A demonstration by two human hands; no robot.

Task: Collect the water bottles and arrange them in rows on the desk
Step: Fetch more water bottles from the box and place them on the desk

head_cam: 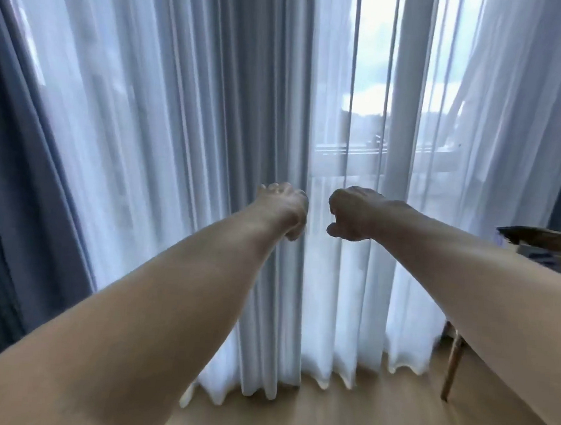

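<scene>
Sheer white curtains are filling the view. Left hand and right hand are stretching forward side by side, each grip curling into an empty fist, so collecting is probably not yet starting. No water bottles are showing. Brown cardboard box is sitting on the wooden-legged surface at far right

Sheer white floor-length curtains over a bright window. Heavy grey-blue drapes at left. Pale wooden floor below.
</scene>
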